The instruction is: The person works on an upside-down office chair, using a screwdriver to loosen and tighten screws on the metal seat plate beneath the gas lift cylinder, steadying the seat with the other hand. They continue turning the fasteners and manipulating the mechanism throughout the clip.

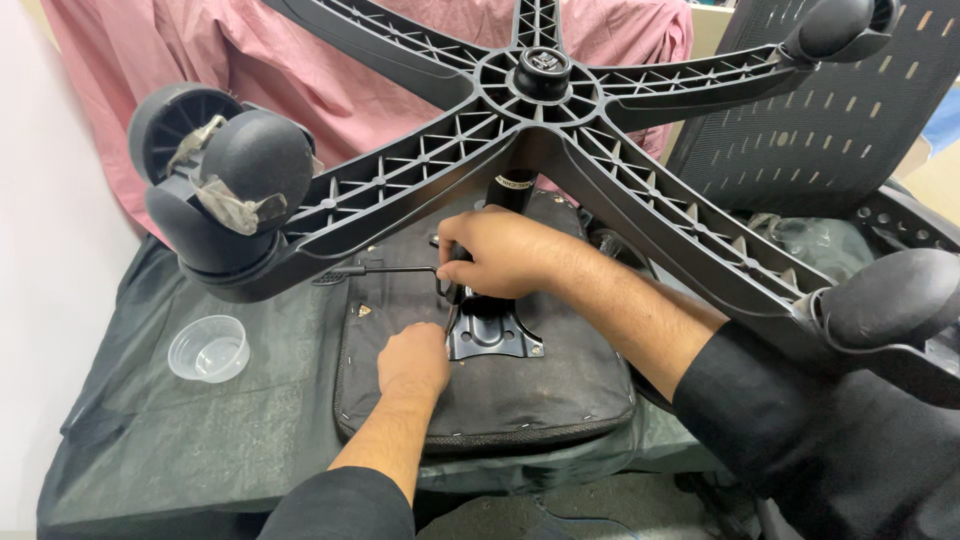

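Dark plastic sheeting (170, 420) is covering the bench we are leaning over, with a pink cloth (290, 70) hanging at the far side and a mesh chair back (830, 130) lying at the far right. We are working on an office chair turned upside down: its seat underside (560, 385) is resting flat on the sheeting, so the five-spoke base (480, 130) is sticking up toward us and its casters, one wrapped in tape (225, 185) at the left, are hanging free in the air. That position is leaving the metal mounting plate (495, 335) open to us from above. Our right hand (505, 255) is reaching under a spoke and closing in a fist around the black lever handle (385, 270) beside the gas column (512, 190), apparently to keep it steady. Our left hand (412, 362) is resting on the seat just left of the plate, fingers curled; we cannot tell whether it is gripping anything, though a thin tool seems to be rising from it toward the plate. A small clear plastic cup (208, 348) is sitting well apart at the left, within reach for small parts.
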